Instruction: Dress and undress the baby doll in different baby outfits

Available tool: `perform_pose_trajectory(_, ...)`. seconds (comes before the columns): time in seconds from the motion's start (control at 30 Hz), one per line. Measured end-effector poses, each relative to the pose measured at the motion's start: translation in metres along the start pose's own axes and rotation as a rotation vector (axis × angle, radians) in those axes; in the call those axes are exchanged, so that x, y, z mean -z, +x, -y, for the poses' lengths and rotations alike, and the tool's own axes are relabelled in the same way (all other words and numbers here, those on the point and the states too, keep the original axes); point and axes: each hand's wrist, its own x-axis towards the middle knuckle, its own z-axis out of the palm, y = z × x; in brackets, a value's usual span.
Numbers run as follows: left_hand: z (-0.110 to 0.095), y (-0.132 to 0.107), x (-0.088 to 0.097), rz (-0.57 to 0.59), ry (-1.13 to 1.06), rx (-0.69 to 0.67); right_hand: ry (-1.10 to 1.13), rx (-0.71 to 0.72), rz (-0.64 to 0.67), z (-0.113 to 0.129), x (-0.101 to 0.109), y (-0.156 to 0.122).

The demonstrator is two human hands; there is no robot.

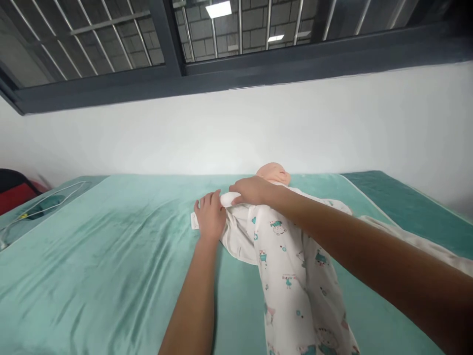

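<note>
A baby doll (272, 172) lies on its back on the teal cover, its head near the wall. White baby clothes (284, 276) with small printed figures cover its body and trail toward me. My right hand (252, 191) reaches across the doll, its fingers closed on the white sleeve end (229, 199). Beside it, my left hand (210, 214) has its fingers curled over the outer end of that sleeve. A small white piece (194, 221) shows left of my left hand; whether it is a label or cloth I cannot tell. The doll's arm is hidden.
The teal cover (92, 256) is wrinkled on the left. White cloth (414, 234) lies at right. A white cable (70, 187) and a red and black item (16, 190) are at far left. Behind stand a white wall (185, 133) and a barred window (240, 34).
</note>
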Motion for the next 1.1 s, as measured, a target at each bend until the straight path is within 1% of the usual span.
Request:
perform_pose_trajectory(0.03, -0.002, 0.001, 0.0, 0.02, 0.047, -0.049, 0.002, 0.005, 0.005, 0.004, -0.002, 0.005)
perform_pose_trajectory(0.1, -0.004, 0.003, -0.004, 0.089, 0.106, -0.083, 0.008, 0.009, 0.033, 0.01, -0.005, 0.014)
perform_pose_trajectory(0.2, -0.002, 0.009, -0.011, 0.177, 0.163, -0.032, 0.011, 0.009, 0.078, 0.016, -0.008, 0.022)
perform_pose_trajectory(0.3, 0.003, 0.011, -0.014, 0.203, 0.198, -0.01, 0.065, 0.004, 0.03, 0.012, -0.012, 0.022)
perform_pose_trajectory(0.4, 0.009, 0.013, -0.013, 0.197, 0.225, 0.014, 0.205, 0.004, -0.046, -0.002, -0.013, 0.008)
perform_pose_trajectory(0.5, 0.016, 0.015, -0.012, 0.175, 0.232, 0.066, 0.384, -0.03, -0.138, -0.022, -0.017, -0.022)
perform_pose_trajectory(0.57, 0.019, 0.016, -0.014, 0.173, 0.216, 0.097, 0.506, -0.116, -0.245, -0.037, -0.026, -0.048)
perform_pose_trajectory(0.6, 0.02, 0.016, -0.015, 0.178, 0.202, 0.112, 0.559, -0.175, -0.304, -0.045, -0.035, -0.061)
perform_pose_trajectory(0.67, 0.019, 0.015, -0.017, 0.186, 0.162, 0.134, 0.629, -0.331, -0.416, -0.059, -0.059, -0.084)
perform_pose_trajectory(0.7, 0.018, 0.013, -0.017, 0.184, 0.135, 0.137, 0.621, -0.385, -0.45, -0.065, -0.073, -0.094)
perform_pose_trajectory(0.77, 0.013, 0.009, -0.017, 0.165, 0.073, 0.117, 0.501, -0.451, -0.511, -0.076, -0.099, -0.107)
perform_pose_trajectory(0.83, 0.009, 0.002, -0.015, 0.14, 0.004, 0.083, 0.372, -0.494, -0.576, -0.084, -0.118, -0.114)
perform_pose_trajectory(0.9, 0.005, -0.003, -0.01, 0.11, -0.069, 0.096, 0.329, -0.591, -0.65, -0.088, -0.126, -0.119)
perform_pose_trajectory(1.0, -0.009, -0.006, 0.004, 0.06, -0.194, 0.225, 0.386, -0.772, -0.712, -0.092, -0.124, -0.123)
perform_pose_trajectory(1.03, -0.018, -0.005, 0.01, 0.044, -0.24, 0.255, 0.404, -0.805, -0.709, -0.093, -0.122, -0.124)
perform_pose_trajectory(1.07, -0.029, -0.003, 0.016, 0.036, -0.287, 0.254, 0.414, -0.823, -0.698, -0.093, -0.12, -0.124)
perform_pose_trajectory(1.1, -0.044, -0.001, 0.022, 0.041, -0.331, 0.212, 0.416, -0.833, -0.683, -0.094, -0.118, -0.124)
